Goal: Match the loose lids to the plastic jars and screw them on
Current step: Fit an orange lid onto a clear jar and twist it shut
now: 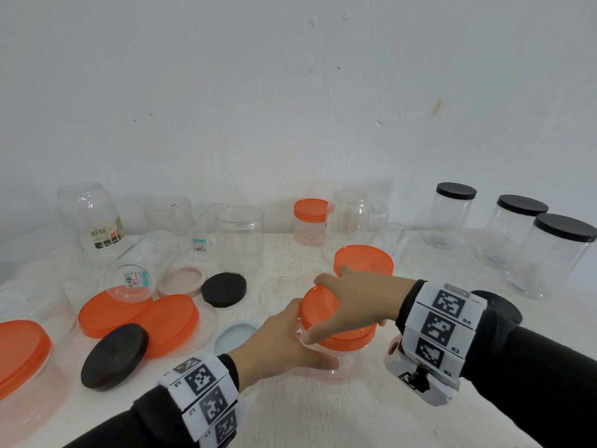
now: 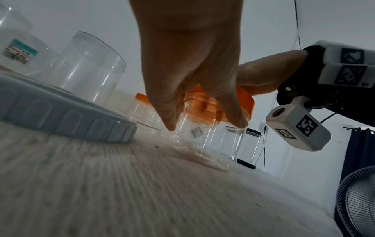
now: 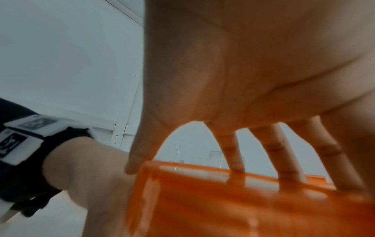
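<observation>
A small clear plastic jar (image 1: 344, 358) stands at the table's front middle with an orange lid (image 1: 318, 307) on its mouth. My left hand (image 1: 284, 344) wraps round the jar's body from the left. My right hand (image 1: 355, 302) reaches over from the right, thumb and fingers curled on the orange lid's rim. In the left wrist view the jar (image 2: 192, 133) shows under the orange lid (image 2: 244, 102), pinched between my thumb and fingers. The right wrist view shows my fingers (image 3: 284, 160) spread over the orange lid (image 3: 223, 200). The jar sits slightly tilted.
Loose lids lie at left: two orange (image 1: 168, 321), two black (image 1: 114, 355), a pink one (image 1: 182, 281) and a pale blue one (image 1: 234, 337). Several open clear jars (image 1: 240, 242) stand behind. Three black-lidded jars (image 1: 549, 253) stand at right. Another orange lid (image 1: 363, 260) sits just beyond my right hand.
</observation>
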### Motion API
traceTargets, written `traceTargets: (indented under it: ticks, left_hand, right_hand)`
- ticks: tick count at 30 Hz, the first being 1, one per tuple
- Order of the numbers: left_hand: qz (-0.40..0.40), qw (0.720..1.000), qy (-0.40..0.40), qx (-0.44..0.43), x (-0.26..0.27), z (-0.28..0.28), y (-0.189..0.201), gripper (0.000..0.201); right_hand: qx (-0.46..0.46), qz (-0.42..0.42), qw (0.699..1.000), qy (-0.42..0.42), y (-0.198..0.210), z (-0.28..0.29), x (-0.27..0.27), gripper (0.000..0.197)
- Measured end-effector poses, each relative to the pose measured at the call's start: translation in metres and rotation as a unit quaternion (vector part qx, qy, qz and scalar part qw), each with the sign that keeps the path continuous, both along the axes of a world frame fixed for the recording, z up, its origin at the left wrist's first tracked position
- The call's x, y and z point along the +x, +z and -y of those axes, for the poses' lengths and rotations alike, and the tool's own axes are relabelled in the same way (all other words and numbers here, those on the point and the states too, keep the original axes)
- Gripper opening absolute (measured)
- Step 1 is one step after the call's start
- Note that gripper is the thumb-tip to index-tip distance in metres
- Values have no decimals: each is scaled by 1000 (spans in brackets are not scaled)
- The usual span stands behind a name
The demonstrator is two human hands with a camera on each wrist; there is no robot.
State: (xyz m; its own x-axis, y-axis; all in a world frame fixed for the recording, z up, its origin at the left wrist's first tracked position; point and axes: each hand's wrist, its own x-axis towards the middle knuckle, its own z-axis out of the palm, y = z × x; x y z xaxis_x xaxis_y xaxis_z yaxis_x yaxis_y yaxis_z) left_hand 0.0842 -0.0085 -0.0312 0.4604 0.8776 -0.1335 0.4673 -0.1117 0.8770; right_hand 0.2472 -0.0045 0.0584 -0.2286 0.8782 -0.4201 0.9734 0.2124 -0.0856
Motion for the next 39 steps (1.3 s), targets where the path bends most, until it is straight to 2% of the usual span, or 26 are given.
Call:
traceTargets:
  ticks: [4,8,14,19,27,31,36,39]
  left_hand:
    - [-3,1000,-1,2,0,-1,-1,103]
    - [5,1000,0,1,-1,-2,-2,104]
    - [7,1000,-3,-8,-3,-3,-3,104]
    - [6,1000,-7,0,-3,-2,-2,107]
    - [17,1000,-25,8,-4,-2,0,107]
    - [12,999,-27,13,-4,-3,-1,109]
    - [17,1000,-20,9,-5,-4,-4,109]
    - [9,1000,-21,10,-5,-4,-4,108]
  right_hand:
    - [-41,-12,997,57,15,-3,3,99]
    - [-34,-18,996,76,18,-6,3,86]
    - [-12,7,997,71,12,-6,0,91]
    - [-28,12,996,89,11,-5,4,99]
    - [-36,-16,990,132,13,-9,8,95]
    - [-14,-1,993,115,9,-9,9,97]
    - [26,13,998,52,-4,-5,6,105]
    - [20,19,999,43,-3,-3,7,109]
